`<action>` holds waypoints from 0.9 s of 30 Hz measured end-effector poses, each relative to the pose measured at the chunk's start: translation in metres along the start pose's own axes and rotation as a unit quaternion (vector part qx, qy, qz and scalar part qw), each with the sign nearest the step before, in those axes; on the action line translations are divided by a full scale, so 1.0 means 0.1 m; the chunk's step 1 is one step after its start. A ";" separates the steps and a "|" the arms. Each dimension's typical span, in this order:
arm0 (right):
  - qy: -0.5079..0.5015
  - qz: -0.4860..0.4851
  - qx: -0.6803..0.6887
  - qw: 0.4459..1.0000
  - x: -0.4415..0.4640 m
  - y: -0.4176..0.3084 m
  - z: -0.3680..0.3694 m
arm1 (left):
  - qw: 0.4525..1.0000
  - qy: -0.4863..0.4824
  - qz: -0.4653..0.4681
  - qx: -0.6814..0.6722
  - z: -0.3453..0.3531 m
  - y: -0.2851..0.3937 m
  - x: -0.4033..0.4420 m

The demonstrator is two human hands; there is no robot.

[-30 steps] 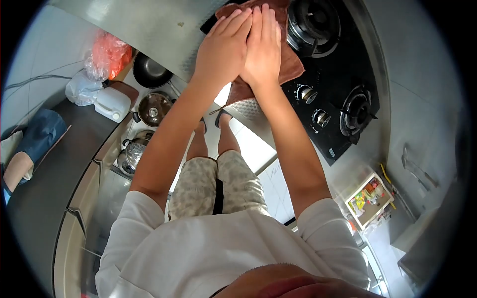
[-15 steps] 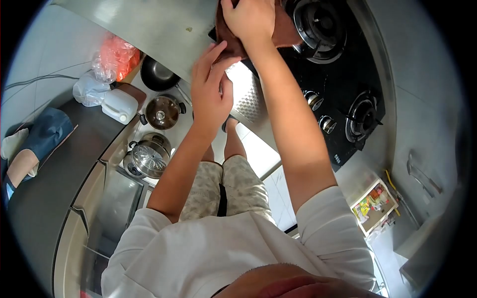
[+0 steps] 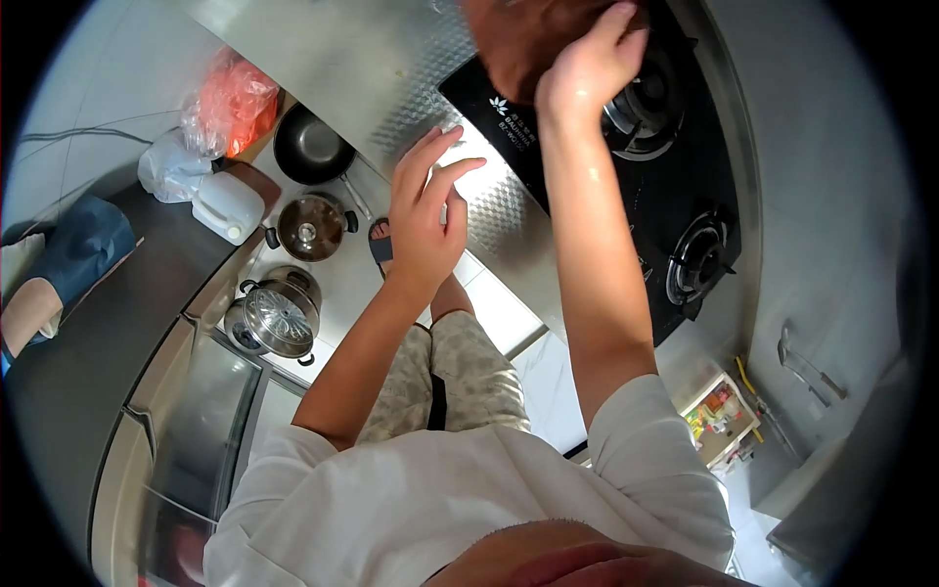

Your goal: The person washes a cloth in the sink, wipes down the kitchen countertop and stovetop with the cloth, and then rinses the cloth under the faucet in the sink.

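My right hand (image 3: 597, 68) is at the top, its fingers closed on a reddish-brown cloth (image 3: 518, 39). The cloth, slightly blurred, spreads to the left of that hand over the upper edge of the black gas stove (image 3: 641, 191). Just below and right of the hand is one burner (image 3: 646, 108); a second burner (image 3: 698, 256) sits lower on the stove. My left hand (image 3: 430, 210) hangs near the edge of the textured metal counter (image 3: 489, 191), fingers apart with nothing between them.
To the left are a black frying pan (image 3: 313, 144), a lidded pot (image 3: 311, 227) and a steamer pot (image 3: 279, 313). A white jug (image 3: 228, 207) and red plastic bags (image 3: 230, 106) stand on the dark counter (image 3: 98, 362). A box of packets (image 3: 719, 421) lies lower right.
My hands have come apart. My left hand has left the cloth and moved down. The cloth has shifted up off the counter edge with my right hand, uncovering the stove's printed corner.
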State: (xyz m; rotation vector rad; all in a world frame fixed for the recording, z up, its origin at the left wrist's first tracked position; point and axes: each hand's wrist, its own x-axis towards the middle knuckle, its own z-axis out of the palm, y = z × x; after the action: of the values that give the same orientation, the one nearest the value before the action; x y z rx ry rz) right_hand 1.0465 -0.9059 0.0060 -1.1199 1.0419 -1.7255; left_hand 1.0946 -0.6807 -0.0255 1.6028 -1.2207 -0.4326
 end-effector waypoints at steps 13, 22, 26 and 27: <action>-0.221 -0.279 -0.640 0.681 -0.01 0.61 -0.09 | 0.999 -0.011 -0.043 -0.025 -0.20 0.07 -0.15; -0.315 -0.240 -0.493 0.775 -0.92 0.07 -0.24 | 0.997 -0.023 -0.067 -0.024 -0.19 0.13 -0.31; -0.362 -0.138 -0.438 0.811 -0.94 -0.14 -0.46 | 0.996 -0.046 -0.070 -0.027 -0.26 0.16 -0.39; -0.345 -0.137 -0.421 0.828 -0.86 -0.19 -0.48 | 0.996 -0.048 -0.072 -0.027 -0.28 0.16 -0.41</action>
State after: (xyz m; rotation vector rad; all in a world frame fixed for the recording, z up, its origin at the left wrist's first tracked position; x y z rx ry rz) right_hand 1.0219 -0.8109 -0.0125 -2.3250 1.1996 -0.8253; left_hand 1.0906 -0.6302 -0.0119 1.6439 -1.1594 -0.6360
